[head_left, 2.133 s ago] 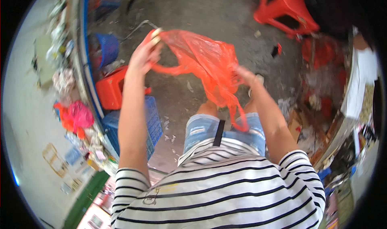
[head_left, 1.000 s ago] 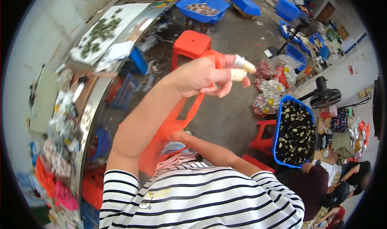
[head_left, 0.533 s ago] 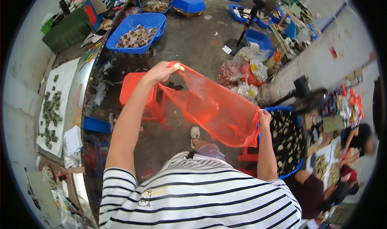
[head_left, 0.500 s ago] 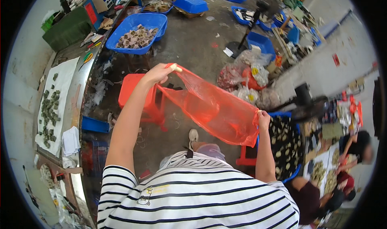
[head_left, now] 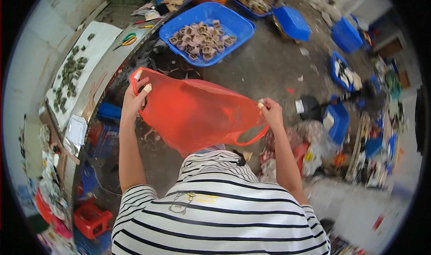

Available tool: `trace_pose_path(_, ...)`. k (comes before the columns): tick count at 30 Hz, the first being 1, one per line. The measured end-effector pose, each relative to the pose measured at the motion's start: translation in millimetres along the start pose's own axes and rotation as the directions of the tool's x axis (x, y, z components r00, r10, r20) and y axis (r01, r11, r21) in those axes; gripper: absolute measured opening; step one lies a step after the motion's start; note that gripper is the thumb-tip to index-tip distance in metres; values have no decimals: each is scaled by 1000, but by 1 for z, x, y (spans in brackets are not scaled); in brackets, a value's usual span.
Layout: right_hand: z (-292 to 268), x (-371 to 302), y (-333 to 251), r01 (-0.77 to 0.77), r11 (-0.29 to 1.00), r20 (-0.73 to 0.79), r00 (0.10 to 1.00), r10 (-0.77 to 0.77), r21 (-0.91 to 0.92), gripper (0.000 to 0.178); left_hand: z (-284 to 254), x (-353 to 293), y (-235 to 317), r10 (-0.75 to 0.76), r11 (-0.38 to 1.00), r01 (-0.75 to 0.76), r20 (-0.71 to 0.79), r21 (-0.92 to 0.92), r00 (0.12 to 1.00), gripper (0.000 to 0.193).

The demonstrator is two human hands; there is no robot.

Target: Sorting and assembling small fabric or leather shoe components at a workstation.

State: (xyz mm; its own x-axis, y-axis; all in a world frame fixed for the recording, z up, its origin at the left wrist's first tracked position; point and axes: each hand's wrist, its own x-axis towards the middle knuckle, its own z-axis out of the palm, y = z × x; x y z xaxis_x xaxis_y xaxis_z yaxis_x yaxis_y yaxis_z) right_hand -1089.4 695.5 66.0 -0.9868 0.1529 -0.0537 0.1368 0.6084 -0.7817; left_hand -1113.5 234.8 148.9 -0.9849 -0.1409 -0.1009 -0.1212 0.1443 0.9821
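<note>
A thin red plastic bag is stretched between my two hands in front of my body. My left hand grips its upper left corner, with pale covers on some fingertips. At the right end, my right hand pinches the bag near a looped handle that hangs below the fingers. Beyond the bag stands a blue basin piled with small pinkish-brown pieces; neither hand touches it.
To the left runs a workbench with a white sheet bearing small dark green pieces, and scissors. Filled plastic bags and a blue bin lie to the right. A black stand fan rises there. A red stool is at lower left.
I have turned left, and the basin of pieces now lies closer ahead. The bag is spread wider between my hands, and my right hand has come up level with the bag's far edge.
</note>
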Motion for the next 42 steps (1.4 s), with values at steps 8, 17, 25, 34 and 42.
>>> trace_pose_path(8, -68, 269, -15, 145, 939, 71, 982, -175, 313, 7, 103, 141, 100, 450, 815, -256, -289, 520, 845, 58)
trace_pose_path(17, -61, 541, -40, 224, 943, 265, 920, -288, 246, 10, 223, 266, 77, 372, 918, -189, -589, 349, 717, 79)
trace_pose_path(25, 40, 754, -21, 447, 894, 361, 827, -431, 43, 17, 337, 355, -1, -26, 993, 109, -797, 50, 604, 80)
trace_pose_path(34, 184, 912, 16, 529, 799, 520, 786, -334, -287, 22, 373, 484, -123, -372, 787, 613, -740, 68, 560, 84)
trace_pose_path(42, 299, 983, 35, 119, 927, 877, 383, 289, -357, 25, 336, 574, -164, -510, 528, 849, -807, -22, 296, 69)
